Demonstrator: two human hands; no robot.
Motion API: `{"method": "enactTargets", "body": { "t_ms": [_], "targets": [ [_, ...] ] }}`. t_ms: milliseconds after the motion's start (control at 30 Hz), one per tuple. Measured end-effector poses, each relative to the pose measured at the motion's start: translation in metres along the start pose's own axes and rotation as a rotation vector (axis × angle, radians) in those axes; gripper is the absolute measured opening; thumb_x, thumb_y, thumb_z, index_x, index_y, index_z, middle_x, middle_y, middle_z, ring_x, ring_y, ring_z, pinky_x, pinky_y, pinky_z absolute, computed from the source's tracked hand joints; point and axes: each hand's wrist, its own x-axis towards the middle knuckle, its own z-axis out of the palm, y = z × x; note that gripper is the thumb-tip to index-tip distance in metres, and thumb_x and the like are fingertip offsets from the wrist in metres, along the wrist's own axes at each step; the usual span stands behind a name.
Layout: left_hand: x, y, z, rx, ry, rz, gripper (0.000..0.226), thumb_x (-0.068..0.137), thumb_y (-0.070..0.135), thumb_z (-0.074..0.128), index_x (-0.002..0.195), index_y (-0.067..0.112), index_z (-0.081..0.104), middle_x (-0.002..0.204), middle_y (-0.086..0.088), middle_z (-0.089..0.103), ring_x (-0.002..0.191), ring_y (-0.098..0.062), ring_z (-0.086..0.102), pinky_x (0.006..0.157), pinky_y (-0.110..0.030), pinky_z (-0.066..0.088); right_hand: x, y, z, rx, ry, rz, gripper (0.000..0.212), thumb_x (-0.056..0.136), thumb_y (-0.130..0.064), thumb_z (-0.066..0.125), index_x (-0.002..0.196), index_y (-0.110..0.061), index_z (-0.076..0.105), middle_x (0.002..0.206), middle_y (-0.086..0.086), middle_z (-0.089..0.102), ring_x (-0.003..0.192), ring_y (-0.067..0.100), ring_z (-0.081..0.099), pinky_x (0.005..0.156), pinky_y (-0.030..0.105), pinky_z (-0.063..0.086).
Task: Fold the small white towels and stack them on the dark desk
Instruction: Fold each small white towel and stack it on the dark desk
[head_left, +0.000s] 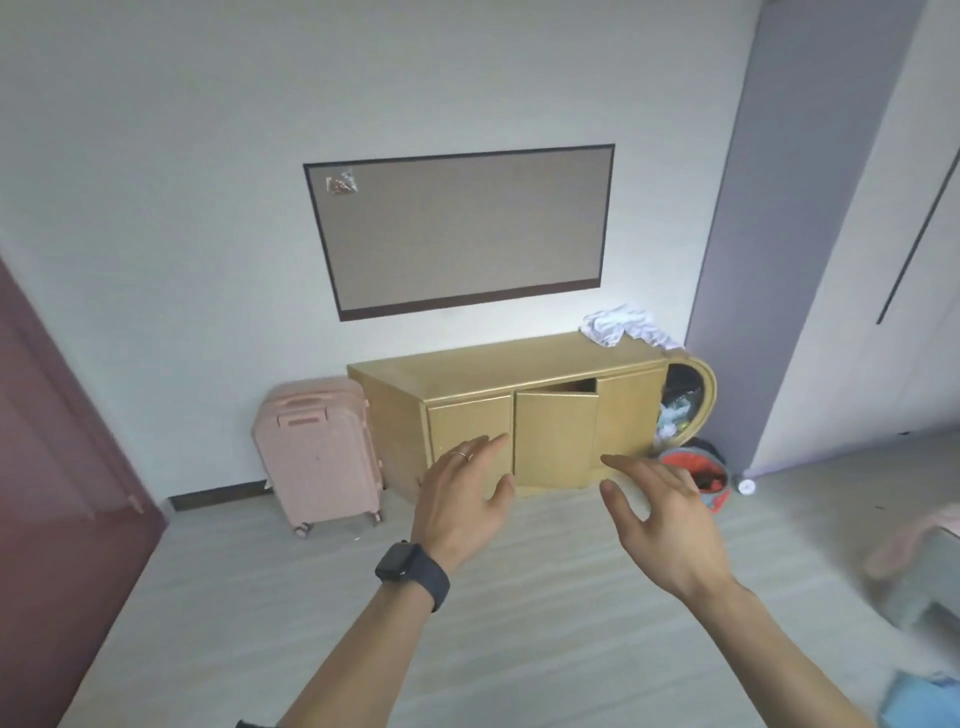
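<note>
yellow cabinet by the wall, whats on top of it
A crumpled heap of white cloth sits at the right back corner of the cabinet top, likely the towels. How many pieces it holds, and anything beneath it, is covered by the heap itself.

A blurred pink and grey shape and a blue thing are cut off by the right edge, too smeared to name. The white cloth heap on the yellow cabinet is too small to count its pieces.
</note>
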Motion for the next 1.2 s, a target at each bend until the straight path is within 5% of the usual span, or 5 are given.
{"method": "enactTargets", "body": {
  "t_ms": [200,500,1200],
  "targets": [
    [0.14,-0.021,0.057,-0.02,-0.061,0.037,0.05,0.098,0.038,0.052,0.146,0.034,0.044,0.149,0.007,0.048,0.138,-0.013,0.039,0.115,-0.035,0.033,0.111,0.07,0.024,-0.052,0.072,0.036,0.045,0.09,-0.055,0.041,0.118,-0.033,0.068,0.11,-0.013,0.068,0.109,0.018,0.055,0.089,0.032,0.047],
    [0.34,-0.042,0.172,-0.002,-0.122,0.038,0.048,0.098,0.039,0.051,0.146,0.035,0.044,0.149,0.012,0.046,0.139,-0.011,0.039,0.115,-0.034,0.032,0.284,0.198,0.083,-0.087,0.058,0.1,0.026,0.093,-0.036,0.061,0.118,-0.032,0.069,0.113,-0.013,0.068,0.114,0.019,0.054,0.087,0.031,0.047],
    [0.697,-0.159,0.437,0.005,-0.322,-0.233,0.051,0.096,0.045,0.046,0.147,0.041,0.039,0.15,0.011,0.044,0.14,-0.012,0.034,0.117,-0.039,0.027,0.622,0.456,0.272,-0.075,-0.288,0.157,0.029,0.092,-0.037,0.064,0.121,-0.034,0.067,0.117,-0.017,0.067,0.117,0.015,0.055,0.089,0.026,0.043]
  ]
}}
